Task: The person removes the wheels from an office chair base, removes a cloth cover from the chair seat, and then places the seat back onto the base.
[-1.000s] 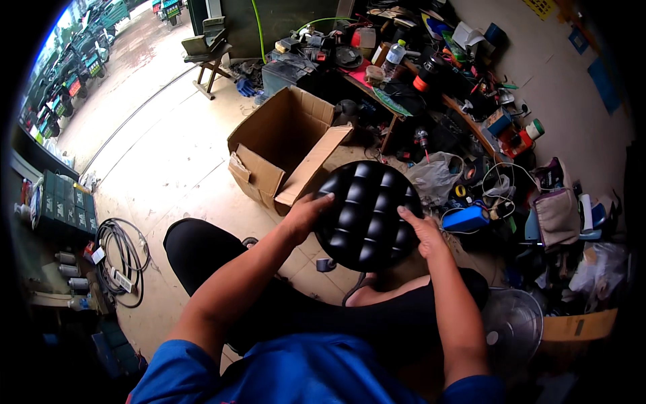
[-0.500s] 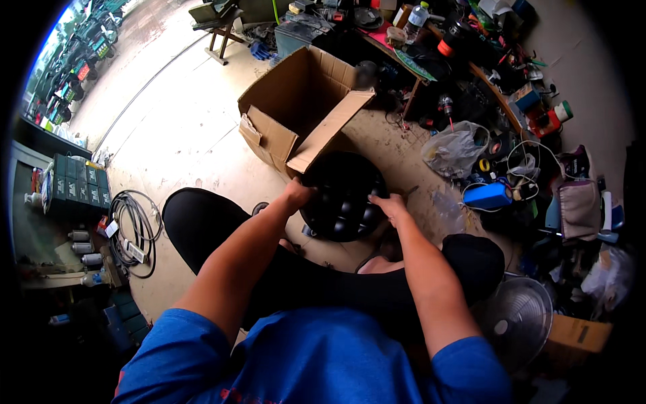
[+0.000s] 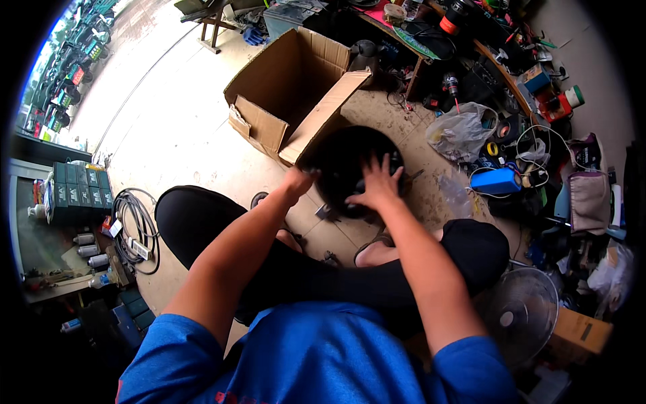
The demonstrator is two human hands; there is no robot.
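A round black seat [image 3: 346, 151], like a stool top, lies in front of my feet; its shiny bulges hardly show now. My left hand [image 3: 298, 183] is curled at its left rim, fingertips slightly blurred. My right hand [image 3: 378, 186] rests over the right part, fingers spread wide and holding nothing. A small metal piece [image 3: 324, 212] sticks out below the near edge; what is under the seat is hidden. Right behind my left hand stands an open cardboard box [image 3: 266, 124] with its flaps out.
A coiled cable [image 3: 138, 232] lies on the floor to the left, near stacked dark boxes [image 3: 81, 185]. On the right are a clear plastic bag [image 3: 454, 135], a blue block [image 3: 496, 180] and a fan [image 3: 521, 316]. A cluttered low table [image 3: 420, 57] stands at the back.
The seat has shifted away from me and slightly right, its face darker. My right hand has let go of the right edge and spread over the top. The view has shifted a little.
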